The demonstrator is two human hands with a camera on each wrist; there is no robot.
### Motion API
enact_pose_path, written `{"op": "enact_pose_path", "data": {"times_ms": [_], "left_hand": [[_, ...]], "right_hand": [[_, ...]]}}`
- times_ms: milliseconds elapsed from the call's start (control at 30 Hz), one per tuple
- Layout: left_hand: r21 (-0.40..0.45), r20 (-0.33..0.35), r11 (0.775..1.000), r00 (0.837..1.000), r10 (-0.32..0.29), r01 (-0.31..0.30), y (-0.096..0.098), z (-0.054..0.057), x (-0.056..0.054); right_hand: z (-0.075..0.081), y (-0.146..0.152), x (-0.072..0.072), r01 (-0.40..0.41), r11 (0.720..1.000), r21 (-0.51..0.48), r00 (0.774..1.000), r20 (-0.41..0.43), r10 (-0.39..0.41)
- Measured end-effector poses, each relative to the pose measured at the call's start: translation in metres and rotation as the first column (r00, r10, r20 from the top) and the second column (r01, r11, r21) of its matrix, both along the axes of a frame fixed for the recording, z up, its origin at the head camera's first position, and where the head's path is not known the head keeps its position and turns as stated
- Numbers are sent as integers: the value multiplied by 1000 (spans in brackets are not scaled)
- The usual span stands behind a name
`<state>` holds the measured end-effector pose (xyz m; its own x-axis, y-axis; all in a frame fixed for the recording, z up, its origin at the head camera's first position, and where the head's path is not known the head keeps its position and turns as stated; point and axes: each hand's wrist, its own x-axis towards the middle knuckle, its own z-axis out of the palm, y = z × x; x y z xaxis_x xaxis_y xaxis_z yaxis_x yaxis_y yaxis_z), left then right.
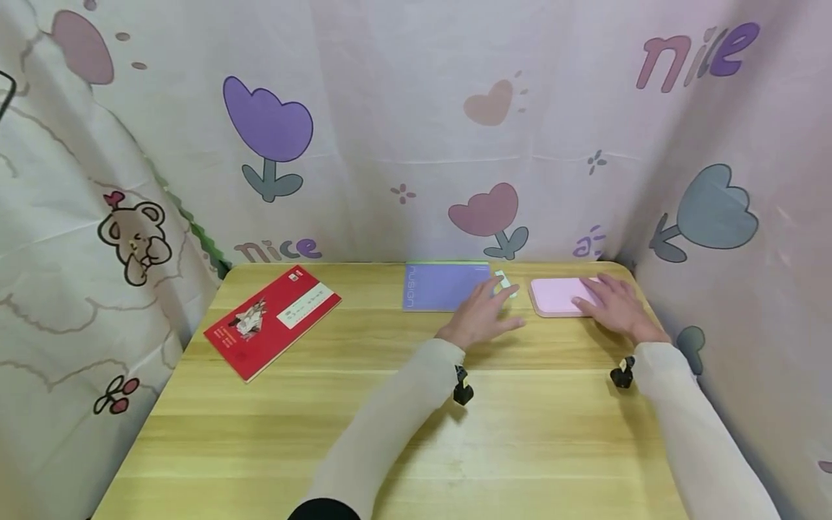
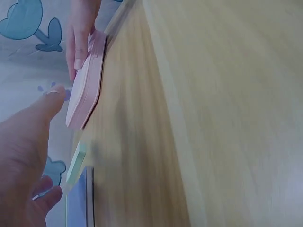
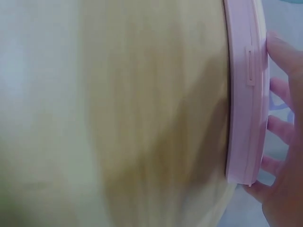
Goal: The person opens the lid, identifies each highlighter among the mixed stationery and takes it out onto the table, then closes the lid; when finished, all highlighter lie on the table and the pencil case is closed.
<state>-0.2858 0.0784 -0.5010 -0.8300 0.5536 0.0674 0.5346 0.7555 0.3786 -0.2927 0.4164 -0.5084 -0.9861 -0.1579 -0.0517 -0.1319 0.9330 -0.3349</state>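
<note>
A pink lidded plastic case (image 1: 557, 297) lies at the back right of the table, its lid down and a small latch (image 3: 250, 66) on its front side. My right hand (image 1: 614, 307) rests on the case's right end, fingers spread over the lid; in the right wrist view one finger reaches its end. Above the right part of a blue-purple notebook (image 1: 437, 287) hovers my left hand (image 1: 481, 314), fingers spread and holding nothing. Beside the notebook, a small pale green and white block (image 1: 503, 280) is partly hidden behind the left fingers.
A red booklet (image 1: 273, 321) with a white label lies slanted at the back left of the wooden table (image 1: 520, 440). A printed curtain (image 1: 377, 130) hangs right behind the table's back edge and along both sides.
</note>
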Motion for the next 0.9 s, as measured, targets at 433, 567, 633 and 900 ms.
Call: {"op": "enact_pose_path", "data": {"times_ms": [433,567,633,900], "left_hand": [[-5,71,994,991,-112,113,38,-10,11],[-23,74,986,984,-163,166,39,-13,14],[-28,81,981,979,-187,190,38,-15,15],[-42,56,964,964,-260,263,29,-19,21]], "right_hand": [[1,-12,49,-15,1000,11,998,-54,16],[2,-16,59,-27,1000,5,999,-46,28],[2,-17,65,-33,999,8,998,-47,34],[9,-18,81,-62,998,-18,998,-9,61]]}}
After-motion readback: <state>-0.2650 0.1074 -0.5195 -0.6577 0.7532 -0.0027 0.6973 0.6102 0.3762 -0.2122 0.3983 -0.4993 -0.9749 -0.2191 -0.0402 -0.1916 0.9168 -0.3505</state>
